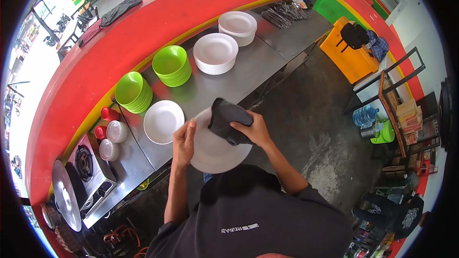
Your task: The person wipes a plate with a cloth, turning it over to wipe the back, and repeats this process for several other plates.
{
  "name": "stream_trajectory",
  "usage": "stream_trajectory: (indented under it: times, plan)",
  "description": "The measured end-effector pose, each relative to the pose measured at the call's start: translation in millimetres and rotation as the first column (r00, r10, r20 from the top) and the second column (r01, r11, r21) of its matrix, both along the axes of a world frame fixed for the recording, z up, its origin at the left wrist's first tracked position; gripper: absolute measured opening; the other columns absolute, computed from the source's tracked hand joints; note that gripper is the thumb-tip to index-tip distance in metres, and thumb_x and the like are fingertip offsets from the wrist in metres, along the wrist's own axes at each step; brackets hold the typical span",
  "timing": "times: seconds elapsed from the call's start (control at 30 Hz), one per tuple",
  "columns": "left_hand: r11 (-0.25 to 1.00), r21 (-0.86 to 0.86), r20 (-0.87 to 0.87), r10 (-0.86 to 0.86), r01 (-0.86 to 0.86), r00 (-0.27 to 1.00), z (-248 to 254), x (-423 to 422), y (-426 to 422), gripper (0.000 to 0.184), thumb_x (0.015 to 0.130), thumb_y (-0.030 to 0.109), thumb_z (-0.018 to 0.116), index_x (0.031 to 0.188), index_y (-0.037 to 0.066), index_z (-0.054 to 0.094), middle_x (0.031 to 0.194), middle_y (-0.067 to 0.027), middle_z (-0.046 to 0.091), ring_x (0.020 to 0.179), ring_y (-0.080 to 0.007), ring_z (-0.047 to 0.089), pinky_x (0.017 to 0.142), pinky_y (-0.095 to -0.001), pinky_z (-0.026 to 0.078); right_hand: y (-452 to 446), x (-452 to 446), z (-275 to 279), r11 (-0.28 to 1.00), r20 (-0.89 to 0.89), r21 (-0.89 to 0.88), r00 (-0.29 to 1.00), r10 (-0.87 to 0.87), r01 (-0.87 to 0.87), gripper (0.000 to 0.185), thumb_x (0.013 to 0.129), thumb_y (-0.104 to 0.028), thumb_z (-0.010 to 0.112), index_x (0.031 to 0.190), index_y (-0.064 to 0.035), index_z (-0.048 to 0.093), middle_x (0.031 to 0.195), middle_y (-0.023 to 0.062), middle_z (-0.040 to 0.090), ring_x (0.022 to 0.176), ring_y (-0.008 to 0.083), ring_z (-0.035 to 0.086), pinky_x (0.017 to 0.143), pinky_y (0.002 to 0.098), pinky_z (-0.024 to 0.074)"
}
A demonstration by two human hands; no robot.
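Note:
A large white plate (210,150) is in front of my chest, tilted toward me. My left hand (184,141) grips its left rim, thumb on the upper face. In my right hand (253,130) is a dark grey cloth (227,118), bunched and lying against the upper right part of the plate. Just beyond my left hand, a white plate (164,122) rests on the metal counter (191,96). Behind it stand two stacks of green bowls (134,91) (172,65) and two stacks of white plates (215,53) (237,27).
Cutlery (285,14) lies at the counter's far end. A gas stove (91,169), red cups (109,113) and lidded tubs (116,131) are at the left. An orange table (346,57) and water bottle (364,115) stand right. A person (397,212) bends at the lower right.

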State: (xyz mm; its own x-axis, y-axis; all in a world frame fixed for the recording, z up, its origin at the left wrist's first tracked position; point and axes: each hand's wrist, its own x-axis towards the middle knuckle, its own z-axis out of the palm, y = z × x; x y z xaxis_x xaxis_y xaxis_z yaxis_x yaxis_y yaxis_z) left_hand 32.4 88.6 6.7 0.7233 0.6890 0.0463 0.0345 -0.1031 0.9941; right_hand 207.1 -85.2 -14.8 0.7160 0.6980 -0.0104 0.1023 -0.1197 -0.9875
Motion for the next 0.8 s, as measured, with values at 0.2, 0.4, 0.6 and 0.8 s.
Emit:
stream_trajectory:
  times: [0.2, 0.4, 0.6, 0.8]
  plan:
    - [0.936, -0.165, 0.22, 0.343, -0.312, 0.913, 6.9, 36.3, -21.2, 0.044, 0.107, 0.034, 0.048, 0.076, 0.003, 0.049, 0.07, 0.0079, 0.033, 0.068, -0.0052, 0.027, 0.056, -0.0254, 0.023, 15.0, -43.1, -33.8, 0.844, -0.683, 0.115, 0.659, -0.316, 0.524, 0.037, 0.083, -0.013, 0.079, 0.112, 0.0066, 0.065, 0.106, 0.0108, 0.071, 0.094, 0.0174, 0.067, 0.084, 0.0314, 0.054]
    - [0.789, -0.267, 0.284, 0.613, -0.553, 0.737, -32.5, 49.9, -89.9, 0.049, 0.108, 0.038, 0.04, 0.132, -0.004, 0.05, 0.119, -0.0111, 0.06, 0.109, -0.0166, 0.057, 0.094, -0.0304, 0.045, 23.8, -47.5, -19.7, 0.759, -0.803, 0.083, 0.494, -0.333, 0.646, 0.035, 0.083, -0.011, 0.078, 0.112, 0.0048, 0.066, 0.106, 0.0113, 0.07, 0.095, 0.0181, 0.067, 0.085, 0.0314, 0.0537]
    - [0.954, -0.245, 0.184, 0.222, -0.174, 0.958, -20.6, 33.4, -45.8, 0.043, 0.104, 0.032, 0.053, 0.128, -0.004, 0.05, 0.112, -0.0093, 0.062, 0.101, -0.0135, 0.057, 0.087, -0.0282, 0.046, -10.3, 3.1, -27.7, 0.86, -0.462, 0.151, 0.804, -0.374, 0.487, 0.034, 0.08, -0.014, 0.082, 0.104, 0.0071, 0.069, 0.095, 0.0113, 0.073, 0.084, 0.0156, 0.069, 0.076, 0.0299, 0.0551]
    - [0.927, -0.02, -0.115, -0.375, 0.376, 0.92, 26.2, 26.6, -7.8, 0.035, 0.1, 0.021, 0.061, 0.125, -0.003, 0.059, 0.099, -0.0088, 0.07, 0.09, -0.0127, 0.062, 0.081, -0.0287, 0.049, -41.5, 20.3, 37.2, 0.993, 0.103, -0.115, 0.994, 0.022, -0.01, 0.03, 0.081, -0.016, 0.081, 0.1, 0.0047, 0.071, 0.08, 0.0103, 0.073, 0.07, 0.013, 0.069, 0.067, 0.0277, 0.0554]
